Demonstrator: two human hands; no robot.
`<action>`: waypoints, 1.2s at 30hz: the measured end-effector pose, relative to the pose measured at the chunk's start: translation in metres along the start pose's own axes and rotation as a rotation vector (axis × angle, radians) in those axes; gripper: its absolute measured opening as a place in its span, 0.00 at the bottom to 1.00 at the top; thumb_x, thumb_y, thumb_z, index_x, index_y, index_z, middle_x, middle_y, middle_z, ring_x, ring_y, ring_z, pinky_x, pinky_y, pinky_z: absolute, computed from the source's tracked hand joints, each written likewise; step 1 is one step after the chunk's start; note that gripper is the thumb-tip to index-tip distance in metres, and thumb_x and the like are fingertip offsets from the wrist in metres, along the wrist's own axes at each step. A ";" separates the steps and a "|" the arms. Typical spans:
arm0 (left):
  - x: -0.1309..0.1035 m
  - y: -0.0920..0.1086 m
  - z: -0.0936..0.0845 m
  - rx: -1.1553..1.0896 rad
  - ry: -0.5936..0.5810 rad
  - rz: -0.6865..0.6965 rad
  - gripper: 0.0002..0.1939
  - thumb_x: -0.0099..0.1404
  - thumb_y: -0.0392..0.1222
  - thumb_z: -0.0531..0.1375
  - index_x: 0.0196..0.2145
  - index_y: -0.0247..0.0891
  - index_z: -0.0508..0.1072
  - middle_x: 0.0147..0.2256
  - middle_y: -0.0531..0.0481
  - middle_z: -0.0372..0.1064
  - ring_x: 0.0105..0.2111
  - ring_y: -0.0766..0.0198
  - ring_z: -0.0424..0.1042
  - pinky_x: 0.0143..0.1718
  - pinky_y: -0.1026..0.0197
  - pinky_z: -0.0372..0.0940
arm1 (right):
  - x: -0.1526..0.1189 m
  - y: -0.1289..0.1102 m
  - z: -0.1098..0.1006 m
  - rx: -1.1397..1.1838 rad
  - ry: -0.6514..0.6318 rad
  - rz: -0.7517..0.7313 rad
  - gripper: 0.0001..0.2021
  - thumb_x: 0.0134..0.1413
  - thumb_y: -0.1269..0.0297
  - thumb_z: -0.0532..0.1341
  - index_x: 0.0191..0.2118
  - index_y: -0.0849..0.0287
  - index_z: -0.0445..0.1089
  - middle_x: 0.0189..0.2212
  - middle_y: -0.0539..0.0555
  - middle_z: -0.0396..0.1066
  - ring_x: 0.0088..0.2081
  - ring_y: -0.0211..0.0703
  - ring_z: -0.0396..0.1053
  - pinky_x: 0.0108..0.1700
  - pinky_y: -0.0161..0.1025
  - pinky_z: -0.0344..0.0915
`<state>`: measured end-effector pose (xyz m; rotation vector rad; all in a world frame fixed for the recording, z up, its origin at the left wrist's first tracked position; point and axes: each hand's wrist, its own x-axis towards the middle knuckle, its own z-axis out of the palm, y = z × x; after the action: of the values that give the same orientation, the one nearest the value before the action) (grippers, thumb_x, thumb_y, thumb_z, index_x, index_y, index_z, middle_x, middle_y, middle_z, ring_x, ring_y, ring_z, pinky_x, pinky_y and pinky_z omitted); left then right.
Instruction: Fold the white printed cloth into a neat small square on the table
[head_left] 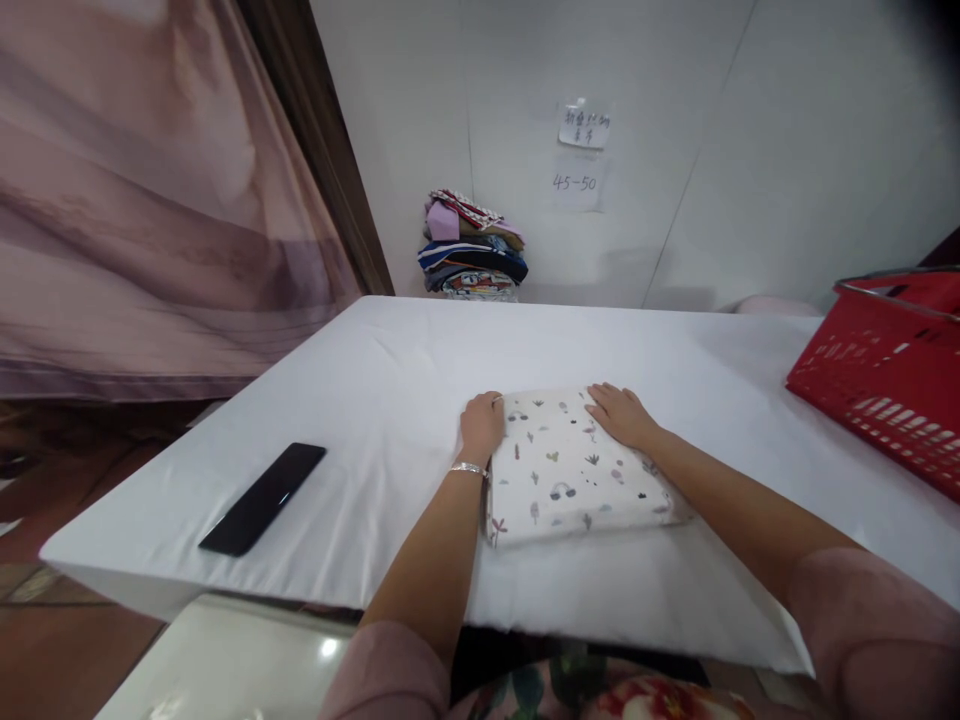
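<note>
Pressed to the cloth's left edge, the left hand [482, 425] is curling its fingers there, while the right hand [621, 415] is lying flat, fingers close together, on its far right corner. Between them the folded cloth [574, 470] is resting on the smooth white tabletop [360, 400], soft, white and squarish, showing small grey rainbows, plants and clouds. A glossy black slab [262, 500] is lying leftward; farther off, a perforated red plastic basket [892, 370] and stacked fabrics [472, 245] are sitting.
</note>
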<state>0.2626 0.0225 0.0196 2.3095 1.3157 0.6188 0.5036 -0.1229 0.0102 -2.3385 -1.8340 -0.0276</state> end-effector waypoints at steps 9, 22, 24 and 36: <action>-0.001 -0.001 -0.001 -0.009 0.008 0.014 0.16 0.67 0.44 0.46 0.44 0.41 0.71 0.44 0.46 0.70 0.45 0.56 0.66 0.45 0.56 0.59 | 0.015 0.003 -0.013 0.046 -0.101 -0.064 0.25 0.62 0.51 0.43 0.59 0.55 0.58 0.57 0.59 0.62 0.59 0.52 0.57 0.59 0.53 0.49; 0.022 0.013 -0.023 0.268 -0.240 0.072 0.23 0.63 0.57 0.50 0.47 0.41 0.71 0.50 0.44 0.66 0.51 0.52 0.63 0.49 0.53 0.57 | 0.040 0.004 -0.046 0.069 -0.433 -0.038 0.36 0.51 0.45 0.55 0.62 0.58 0.54 0.59 0.62 0.58 0.57 0.58 0.58 0.55 0.48 0.58; 0.033 0.021 -0.031 0.286 -0.310 0.151 0.26 0.60 0.58 0.53 0.52 0.43 0.67 0.56 0.46 0.61 0.54 0.52 0.60 0.53 0.52 0.54 | 0.053 0.003 -0.055 0.068 -0.546 -0.024 0.39 0.45 0.45 0.60 0.62 0.58 0.55 0.60 0.61 0.57 0.58 0.61 0.57 0.56 0.50 0.57; 0.067 0.036 -0.021 0.302 -0.777 0.243 0.37 0.48 0.62 0.60 0.53 0.42 0.66 0.55 0.44 0.64 0.51 0.52 0.66 0.47 0.57 0.62 | 0.092 -0.003 -0.055 0.098 -0.832 0.111 0.35 0.25 0.50 0.71 0.46 0.58 0.72 0.49 0.58 0.69 0.50 0.61 0.65 0.49 0.51 0.63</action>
<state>0.3062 0.0669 0.0687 2.5509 0.7928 -0.4308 0.5284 -0.0419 0.0757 -2.5721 -1.9024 1.1767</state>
